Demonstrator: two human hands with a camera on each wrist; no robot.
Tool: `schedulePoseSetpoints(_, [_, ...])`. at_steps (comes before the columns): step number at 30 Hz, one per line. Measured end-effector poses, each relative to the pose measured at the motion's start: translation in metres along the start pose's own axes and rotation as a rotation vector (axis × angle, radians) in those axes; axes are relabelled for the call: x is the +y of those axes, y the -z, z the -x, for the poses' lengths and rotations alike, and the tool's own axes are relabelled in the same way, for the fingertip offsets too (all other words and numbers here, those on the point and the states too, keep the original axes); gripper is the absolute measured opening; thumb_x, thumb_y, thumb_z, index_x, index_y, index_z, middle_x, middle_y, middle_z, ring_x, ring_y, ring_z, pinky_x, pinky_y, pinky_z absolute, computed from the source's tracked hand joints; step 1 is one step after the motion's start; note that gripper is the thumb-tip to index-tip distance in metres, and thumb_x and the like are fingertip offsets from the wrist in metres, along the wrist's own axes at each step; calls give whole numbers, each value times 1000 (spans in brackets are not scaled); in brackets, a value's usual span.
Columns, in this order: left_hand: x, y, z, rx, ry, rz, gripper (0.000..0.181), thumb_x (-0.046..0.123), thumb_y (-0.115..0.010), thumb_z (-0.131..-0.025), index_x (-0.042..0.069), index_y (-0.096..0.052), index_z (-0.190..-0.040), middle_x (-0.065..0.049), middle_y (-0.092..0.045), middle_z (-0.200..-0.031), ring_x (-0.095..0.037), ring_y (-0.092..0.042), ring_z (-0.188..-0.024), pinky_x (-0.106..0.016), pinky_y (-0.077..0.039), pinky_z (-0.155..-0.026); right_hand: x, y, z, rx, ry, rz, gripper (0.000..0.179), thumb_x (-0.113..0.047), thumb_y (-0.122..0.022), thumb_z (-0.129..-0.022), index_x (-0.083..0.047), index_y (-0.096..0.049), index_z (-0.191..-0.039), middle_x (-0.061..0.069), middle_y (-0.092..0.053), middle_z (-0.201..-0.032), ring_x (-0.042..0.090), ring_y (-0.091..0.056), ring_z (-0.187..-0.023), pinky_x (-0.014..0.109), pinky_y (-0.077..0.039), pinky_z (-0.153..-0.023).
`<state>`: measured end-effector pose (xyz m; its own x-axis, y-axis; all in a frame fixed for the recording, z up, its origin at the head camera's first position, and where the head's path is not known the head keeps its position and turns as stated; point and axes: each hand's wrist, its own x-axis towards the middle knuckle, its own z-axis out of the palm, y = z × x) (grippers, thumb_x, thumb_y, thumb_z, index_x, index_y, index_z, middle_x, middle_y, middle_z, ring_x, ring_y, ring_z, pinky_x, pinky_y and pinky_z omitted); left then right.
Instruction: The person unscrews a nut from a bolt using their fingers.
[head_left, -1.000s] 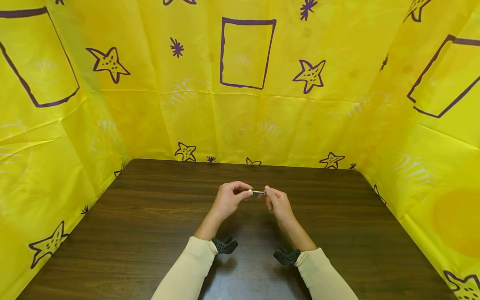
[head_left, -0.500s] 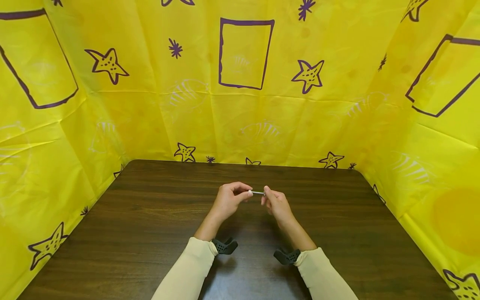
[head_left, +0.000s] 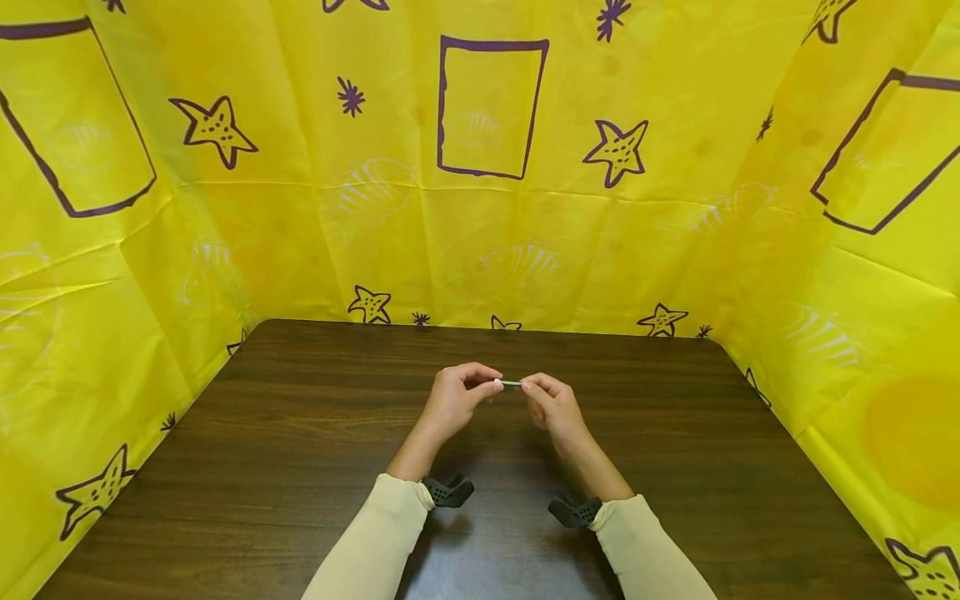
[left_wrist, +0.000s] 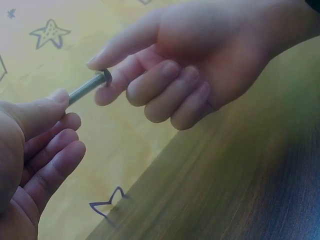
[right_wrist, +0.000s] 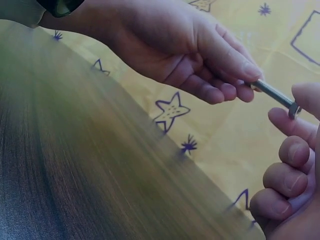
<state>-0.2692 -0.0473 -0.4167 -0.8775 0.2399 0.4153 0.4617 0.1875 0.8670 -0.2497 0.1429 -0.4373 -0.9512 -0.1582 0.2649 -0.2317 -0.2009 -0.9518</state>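
A short threaded metal bolt (head_left: 510, 383) is held in the air between the two hands, over the far half of the table. My left hand (head_left: 453, 404) pinches one end of the bolt (left_wrist: 87, 89) between thumb and fingers. At the other end, the thumb and index finger of my right hand (head_left: 557, 408) stand on either side of a wider, dark piece; whether it is the bolt's head or a nut I cannot tell. Along the bolt (right_wrist: 274, 93), the bare shank shows between the hands. The right hand's other fingers (right_wrist: 284, 180) are curled in.
A dark wood-grain table (head_left: 300, 450) lies beneath the hands. Yellow cloth (head_left: 480, 225) with purple starfish drawings hangs behind it and on both sides. Black bands (head_left: 448, 492) sit at both wrists, by light sleeves.
The right thumb and index finger have shifted around the wider end of the bolt, and the right fingertips sit slightly further left. The left hand keeps its pinch, nearly still.
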Motion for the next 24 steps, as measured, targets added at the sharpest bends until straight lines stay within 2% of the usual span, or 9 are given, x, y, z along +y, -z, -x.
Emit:
schedulePoseSetpoints(4, [-1, 0, 0, 3, 8, 5, 9, 5, -75, -84, 4, -75, -93, -4, -70, -79, -23, -67, -67, -28, -54, -62, 0, 0, 1, 0, 38, -12, 10, -6, -58, -96, 1, -66, -99, -2, -36, -54, 7, -27, -43, 23, -19, -41])
schedulePoseSetpoints(7, [-1, 1, 0, 6, 16, 13, 10, 5, -75, -84, 3, -74, -94, -5, -70, -79, -31, -67, -69, -28, -54, -62, 1, 0, 1, 6, 54, -7, 21, -2, -59, -95, 13, -60, -109, -3, -36, -54, 7, -27, -44, 23, -18, -42])
schedulePoseSetpoints(9, [-1, 1, 0, 7, 22, 17, 12, 6, -75, -84, 1, -74, -95, -5, -70, -80, -34, -67, -71, -29, -54, -62, 0, 0, 0, 13, 59, 2, 27, -1, -61, -93, 17, -57, -112, -4, -36, -54, 7, -27, -44, 23, -18, -42])
schedulePoseSetpoints(14, [-1, 2, 0, 0, 21, 24, 17, 8, -76, -84, -2, -73, -97, -7, -71, -81, -33, -68, -71, -31, -55, -64, 0, 0, 0, 23, 67, 16, 29, 1, -62, -92, 19, -56, -114, -4, -37, -55, 5, -28, -44, 22, -20, -43])
schedulePoseSetpoints(18, [0, 2, 0, -5, 35, 11, 14, 9, -75, -85, 1, -74, -96, -5, -70, -82, -31, -68, -72, -29, -55, -64, 0, 1, 0, 8, 72, 19, 31, 2, -61, -92, 19, -54, -116, -4, -38, -56, 5, -29, -44, 22, -21, -44])
schedulePoseSetpoints(24, [-1, 0, 0, 3, 25, 1, 12, 6, -75, -85, 0, -74, -95, -4, -70, -80, -28, -68, -70, -29, -55, -63, 0, 1, 0, 13, 52, 15, 32, -7, -58, -97, 19, -55, -116, -3, -37, -54, 6, -28, -44, 22, -21, -43])
